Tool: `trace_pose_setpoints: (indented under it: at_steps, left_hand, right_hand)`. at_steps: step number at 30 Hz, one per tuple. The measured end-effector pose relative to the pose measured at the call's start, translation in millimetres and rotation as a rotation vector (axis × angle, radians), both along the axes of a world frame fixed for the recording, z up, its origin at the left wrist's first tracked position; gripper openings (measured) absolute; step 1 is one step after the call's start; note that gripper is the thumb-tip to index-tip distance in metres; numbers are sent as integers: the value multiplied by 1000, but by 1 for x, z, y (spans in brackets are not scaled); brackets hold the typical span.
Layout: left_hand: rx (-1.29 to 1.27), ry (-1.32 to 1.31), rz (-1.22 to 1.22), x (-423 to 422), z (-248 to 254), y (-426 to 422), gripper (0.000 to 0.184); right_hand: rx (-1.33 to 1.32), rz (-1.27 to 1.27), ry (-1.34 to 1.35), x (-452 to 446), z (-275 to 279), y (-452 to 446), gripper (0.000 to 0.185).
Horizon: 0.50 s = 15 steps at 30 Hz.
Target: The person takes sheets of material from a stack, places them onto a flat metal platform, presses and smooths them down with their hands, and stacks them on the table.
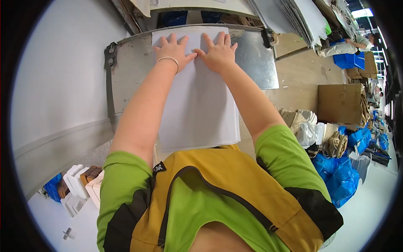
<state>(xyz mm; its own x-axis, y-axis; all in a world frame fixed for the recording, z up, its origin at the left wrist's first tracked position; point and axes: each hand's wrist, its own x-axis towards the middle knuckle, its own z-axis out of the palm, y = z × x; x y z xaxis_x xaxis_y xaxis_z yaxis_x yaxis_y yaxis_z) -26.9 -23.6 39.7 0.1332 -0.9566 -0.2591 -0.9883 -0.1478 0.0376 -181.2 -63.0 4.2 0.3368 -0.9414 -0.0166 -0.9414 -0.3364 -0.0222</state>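
A stack of white sheets (199, 105) lies lengthwise on a metal-topped table (256, 54), its near end reaching my yellow apron. Both palms rest flat on the far end of the sheets. My left hand (173, 51), with a thin bracelet at the wrist, has its fingers spread. Just beside it, my right hand (218, 52) is spread too, and the two thumbs nearly touch. Neither hand grips anything.
Large stacked sheets (298, 21) stand at the upper right. Beyond the table on the right are a cardboard box (341, 103), blue bags (338, 176) and a blue crate (349, 61) beside a seated person. A white wall (67, 71) runs along the left.
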Motion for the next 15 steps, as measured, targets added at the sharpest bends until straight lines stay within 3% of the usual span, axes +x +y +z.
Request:
trace_pose_setpoints:
  at_steps: [3,10,15]
  left_hand:
    - [99,52,-12,0,9,-6,64]
    - [27,-49,34,-7,-8,-15,58]
    - [-17,33,74,-5,-12,-19,56]
  right_hand:
    - [57,-18,20,1,0,0,67]
    - [95,1,64,-2,5,-9,65]
    - [165,-4,107,4,14,-17,66]
